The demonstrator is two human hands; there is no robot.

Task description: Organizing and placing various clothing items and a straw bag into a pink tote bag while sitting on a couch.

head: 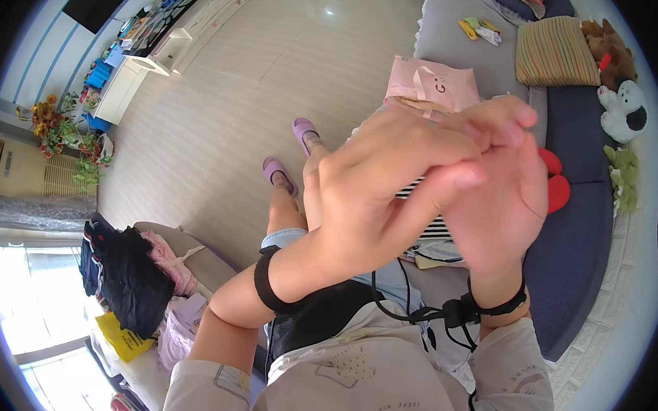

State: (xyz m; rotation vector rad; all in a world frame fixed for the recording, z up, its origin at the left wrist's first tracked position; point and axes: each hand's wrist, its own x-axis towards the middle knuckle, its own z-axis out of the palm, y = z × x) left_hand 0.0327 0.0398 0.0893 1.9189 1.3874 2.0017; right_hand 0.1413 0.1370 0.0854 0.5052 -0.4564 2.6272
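Both bare hands are raised close to the camera, fingers overlapping in front of the sofa. My left hand [369, 191], back towards me, reaches across with bent fingers, its fingertips at the right palm; some are hidden. My right hand [496, 208] shows its palm, with fingers curved over towards the left ones. No object is visible in either. Each wrist has a black strap [269, 280], and a black cable [396, 315] runs to the right one. Behind the hands lie a pink tote bag [436, 83] and black-and-white striped fabric [436, 230], partly covered.
A grey and dark blue sofa [569, 263] holds a striped cushion [557, 53], plush toys [624, 112] and a red item [557, 192]. Clothes [132, 279] are piled at lower left. A white TV cabinet [125, 91] and artificial-looking flowers [46, 115] stand across the tiled floor [222, 116].
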